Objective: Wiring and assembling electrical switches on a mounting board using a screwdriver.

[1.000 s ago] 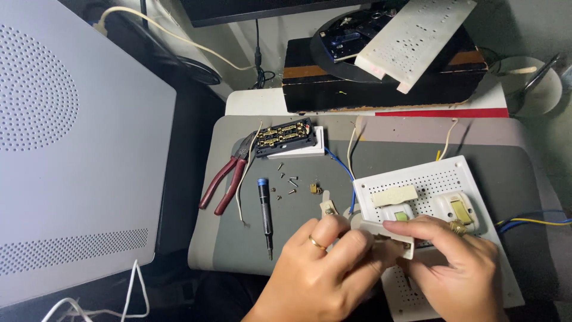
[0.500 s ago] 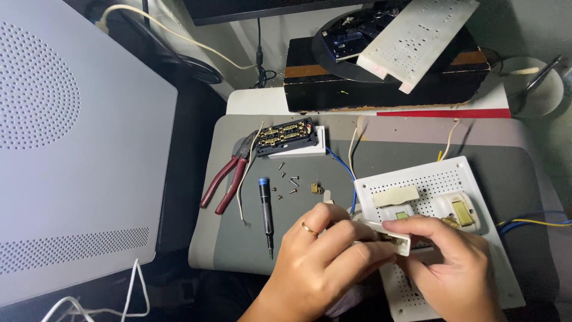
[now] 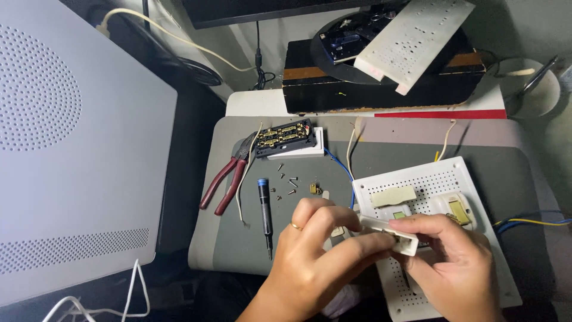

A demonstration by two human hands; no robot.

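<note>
mat [image 3: 238, 250] | pliers [image 3: 225, 180] left on it | screwdriver [image 3: 265, 209] centre | perforated board [image 3: 435, 179] right | terminal block [image 3: 285, 136] at rear | box [image 3: 333, 89] behind mat

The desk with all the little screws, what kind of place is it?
Probably a home workbench for fixing electrical things. On the grey mat lie red-handled pliers, a small screwdriver and loose screws, and both hands hold a small white plastic part over a white perforated board with wires.
</note>
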